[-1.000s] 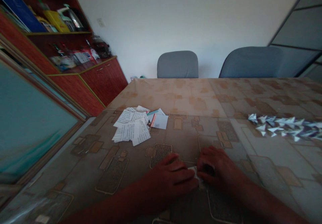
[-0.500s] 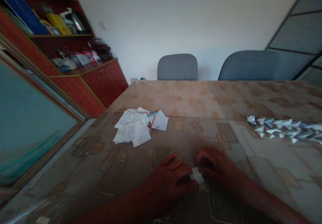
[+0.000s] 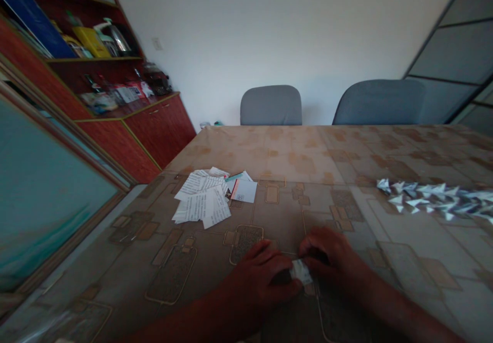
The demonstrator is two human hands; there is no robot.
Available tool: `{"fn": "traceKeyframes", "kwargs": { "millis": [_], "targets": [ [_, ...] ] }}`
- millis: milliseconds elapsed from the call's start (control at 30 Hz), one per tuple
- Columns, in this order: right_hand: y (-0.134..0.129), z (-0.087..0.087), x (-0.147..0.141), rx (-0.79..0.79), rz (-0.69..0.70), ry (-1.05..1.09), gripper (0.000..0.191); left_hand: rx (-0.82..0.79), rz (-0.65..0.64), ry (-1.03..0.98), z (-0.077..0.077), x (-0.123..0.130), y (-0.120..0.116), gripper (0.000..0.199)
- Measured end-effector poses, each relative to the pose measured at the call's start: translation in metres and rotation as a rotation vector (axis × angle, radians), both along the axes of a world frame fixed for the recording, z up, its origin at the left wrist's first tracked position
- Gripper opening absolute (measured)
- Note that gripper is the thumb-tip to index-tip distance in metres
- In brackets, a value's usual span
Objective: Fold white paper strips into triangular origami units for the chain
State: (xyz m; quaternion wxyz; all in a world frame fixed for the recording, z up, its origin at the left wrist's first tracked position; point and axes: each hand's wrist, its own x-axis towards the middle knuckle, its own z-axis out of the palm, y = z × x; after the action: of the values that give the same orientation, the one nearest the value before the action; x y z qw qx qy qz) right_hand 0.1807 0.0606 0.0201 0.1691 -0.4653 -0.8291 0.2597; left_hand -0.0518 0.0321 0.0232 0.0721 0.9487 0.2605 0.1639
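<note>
A small folded piece of white paper (image 3: 301, 271) is between my two hands, low over the near part of the table. My left hand (image 3: 265, 271) pinches its left side between thumb and fingers. On its right side, my right hand (image 3: 327, 253) holds the edge with curled fingers. Beyond my left hand lies a loose pile of printed paper pieces (image 3: 206, 199), with a white card (image 3: 245, 191) at its right. Several folded paper pieces (image 3: 442, 198) stand in rows at the right.
The table (image 3: 277, 150) has a patterned cover. Two grey chairs (image 3: 270, 105) (image 3: 379, 102) stand behind its far edge. A red cabinet (image 3: 159, 132) with shelves of bottles, boxes and a kettle (image 3: 120, 40) is at the left.
The view has shifted slightly, so the scene sits a little lower. Both hands stay on the small paper, which shows a slightly smoother outline now.
</note>
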Motion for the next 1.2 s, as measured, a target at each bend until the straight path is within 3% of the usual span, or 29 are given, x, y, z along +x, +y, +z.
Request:
{"fn": "traceKeyframes", "kwargs": {
  "millis": [100,200,333,467,600,667,767,1033,1200],
  "targets": [
    [-0.004,0.002,-0.004,0.044,-0.036,-0.036,0.008,0.044,0.020,-0.021,-0.002,0.002,0.000,0.023],
    [-0.009,0.002,-0.010,0.073,-0.099,-0.074,0.017,0.079,0.008,-0.011,-0.004,0.002,0.000,0.022],
    [-0.007,0.002,-0.010,0.048,-0.073,-0.005,0.016,0.037,0.006,-0.056,-0.005,-0.001,-0.001,0.024],
    [-0.002,0.006,-0.005,-0.045,-0.037,0.121,0.013,-0.201,0.051,-0.237,-0.003,-0.004,0.002,0.034],
    [0.000,0.013,-0.006,-0.207,-0.077,0.342,0.011,-0.590,0.334,-0.512,0.001,0.004,0.008,0.046],
    [0.000,0.016,-0.008,-0.237,-0.113,0.423,0.013,-0.760,0.447,-0.539,0.005,0.013,0.012,0.035],
    [-0.001,0.019,-0.008,-0.249,-0.131,0.495,0.017,-0.960,0.448,-0.583,0.011,0.025,0.017,0.014],
    [0.001,0.019,-0.006,-0.193,-0.145,0.556,0.019,-1.093,0.458,-0.702,0.012,0.030,0.023,0.017],
    [-0.008,0.019,-0.014,-0.095,-0.144,0.388,0.006,-1.098,0.464,-0.706,0.009,0.028,0.019,0.021]
  ]
}}
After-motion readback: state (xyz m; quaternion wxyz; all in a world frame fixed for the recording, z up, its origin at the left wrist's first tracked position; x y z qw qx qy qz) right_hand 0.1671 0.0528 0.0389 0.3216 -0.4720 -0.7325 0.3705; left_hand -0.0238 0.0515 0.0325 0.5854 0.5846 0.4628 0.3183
